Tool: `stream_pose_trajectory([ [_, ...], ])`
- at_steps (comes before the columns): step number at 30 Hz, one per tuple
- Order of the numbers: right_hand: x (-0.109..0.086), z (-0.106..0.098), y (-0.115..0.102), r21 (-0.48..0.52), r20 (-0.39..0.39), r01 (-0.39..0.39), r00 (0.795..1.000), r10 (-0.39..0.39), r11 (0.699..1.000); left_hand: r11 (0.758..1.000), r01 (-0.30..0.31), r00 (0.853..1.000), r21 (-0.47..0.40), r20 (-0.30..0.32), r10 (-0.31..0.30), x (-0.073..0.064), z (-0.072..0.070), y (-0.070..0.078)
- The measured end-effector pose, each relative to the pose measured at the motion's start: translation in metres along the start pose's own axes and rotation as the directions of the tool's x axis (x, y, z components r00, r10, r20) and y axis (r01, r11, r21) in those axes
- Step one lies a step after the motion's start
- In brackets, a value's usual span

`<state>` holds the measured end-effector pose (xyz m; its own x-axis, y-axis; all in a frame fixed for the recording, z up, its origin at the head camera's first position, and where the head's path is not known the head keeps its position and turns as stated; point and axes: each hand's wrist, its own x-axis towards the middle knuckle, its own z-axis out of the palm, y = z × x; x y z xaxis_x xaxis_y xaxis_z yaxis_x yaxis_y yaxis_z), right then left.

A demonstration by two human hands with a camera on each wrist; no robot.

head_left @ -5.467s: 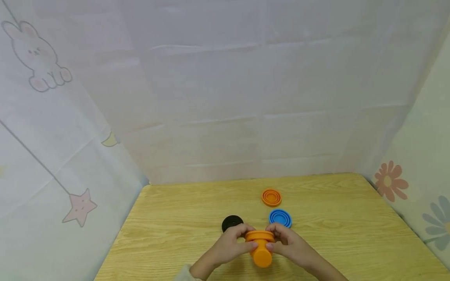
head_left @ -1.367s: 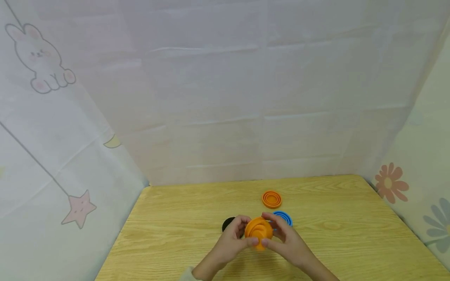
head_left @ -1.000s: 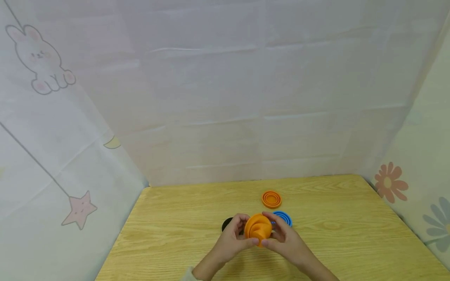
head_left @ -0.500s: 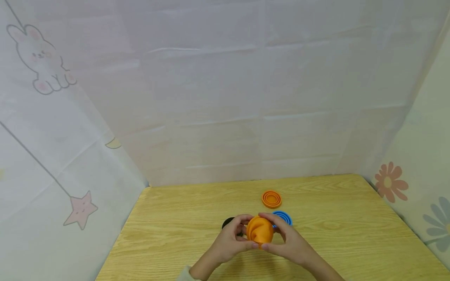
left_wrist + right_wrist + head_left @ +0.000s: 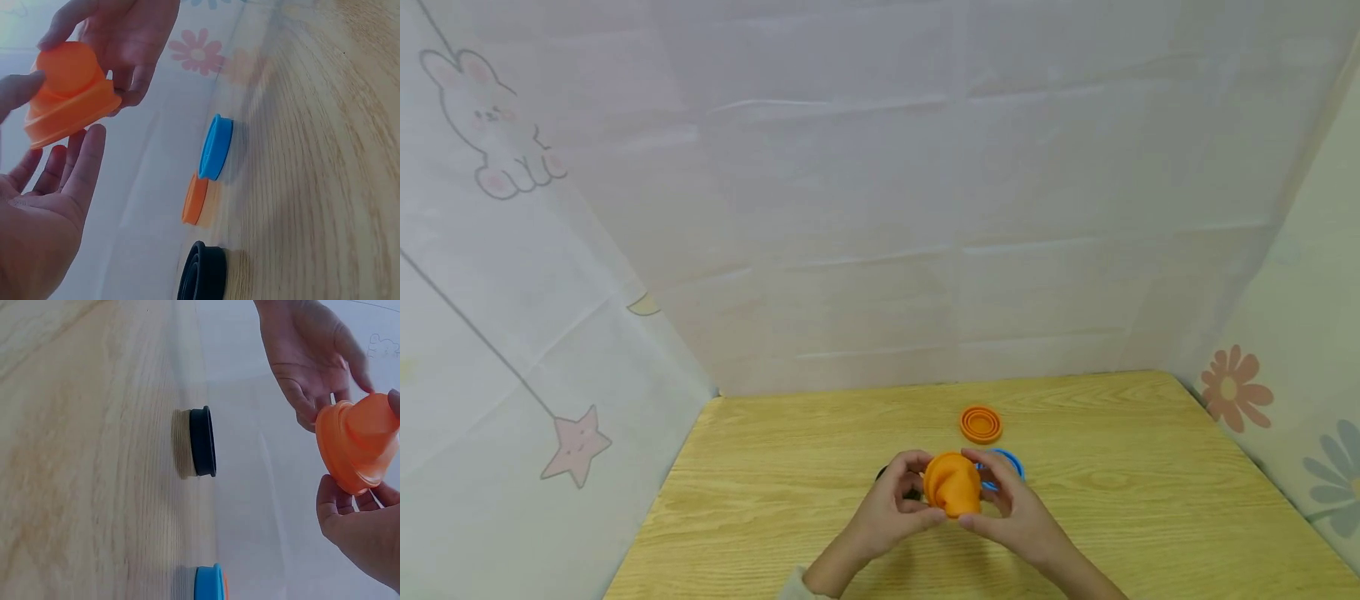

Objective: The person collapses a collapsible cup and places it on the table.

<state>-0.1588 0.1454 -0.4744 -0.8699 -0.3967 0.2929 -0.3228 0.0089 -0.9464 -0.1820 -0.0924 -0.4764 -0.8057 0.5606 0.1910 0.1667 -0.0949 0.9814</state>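
Both hands hold an orange collapsible cup point(image 5: 953, 485) up off the table. Its wide rim faces away from the person, and its narrower body is pushed in lopsidedly, with folds on one side. My left hand point(image 5: 883, 512) has its thumb at the narrow end and its fingers by the rim. On the opposite side my right hand point(image 5: 1022, 517) grips the cup the same way. In the right wrist view, the cup's bent body point(image 5: 369, 434) bulges out from the rim between the two hands.
Past the hands, a flattened blue cup point(image 5: 216, 147) and a flattened orange cup point(image 5: 981, 425) with nested rings lie on the wooden table point(image 5: 775, 467). A black one point(image 5: 201, 442) sits behind my left hand. Patterned cloth point(image 5: 850, 208) hangs around the table.
The cup stood out as a straight stepped body, its end toward the person; now it is tipped up and its body is bent and folded. Both hands keep hold. The flattened cups have not moved.
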Motion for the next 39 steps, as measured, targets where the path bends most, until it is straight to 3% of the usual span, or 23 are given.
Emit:
stream_pose_trajectory([
  [5, 0.000, 0.000, 0.001, -0.082, 0.035, 0.079, 0.996, -0.077, 0.993, 0.999, 0.049, 0.998, -0.012, 0.029, -0.048, 0.000, -0.001, 0.004],
  [10, 0.000, 0.001, 0.000, -0.106, 0.065, 0.074, 0.996, -0.067, 0.992, 0.994, 0.114, 0.993, 0.006, -0.013, -0.114, 0.002, 0.001, 0.004],
  [14, 0.001, 0.000, -0.005, -0.064, 0.038, -0.103, 0.994, 0.106, 0.993, 0.993, 0.114, 0.993, 0.036, -0.037, -0.113, 0.002, 0.003, 0.002],
  [17, 0.003, -0.001, -0.008, -0.025, -0.002, -0.253, 0.968, 0.253, 0.967, 0.992, 0.118, 0.993, 0.046, -0.026, -0.117, 0.001, 0.004, 0.001],
  [20, 0.004, -0.002, -0.006, -0.030, -0.029, -0.301, 0.954, 0.300, 0.953, 0.990, 0.128, 0.992, 0.051, -0.011, -0.128, 0.000, 0.005, 0.001],
  [24, 0.004, -0.001, -0.003, -0.075, -0.042, -0.275, 0.961, 0.273, 0.958, 0.987, 0.144, 0.990, 0.065, -0.011, -0.143, -0.001, 0.006, 0.002],
  [30, 0.004, 0.003, 0.000, -0.148, -0.085, -0.165, 0.984, 0.154, 0.975, 0.983, 0.151, 0.988, 0.107, -0.023, -0.150, 0.000, 0.008, 0.003],
  [39, 0.004, 0.007, 0.006, -0.200, -0.140, -0.113, 0.986, 0.086, 0.973, 0.979, 0.163, 0.986, 0.126, -0.036, -0.160, 0.002, 0.008, 0.005],
])
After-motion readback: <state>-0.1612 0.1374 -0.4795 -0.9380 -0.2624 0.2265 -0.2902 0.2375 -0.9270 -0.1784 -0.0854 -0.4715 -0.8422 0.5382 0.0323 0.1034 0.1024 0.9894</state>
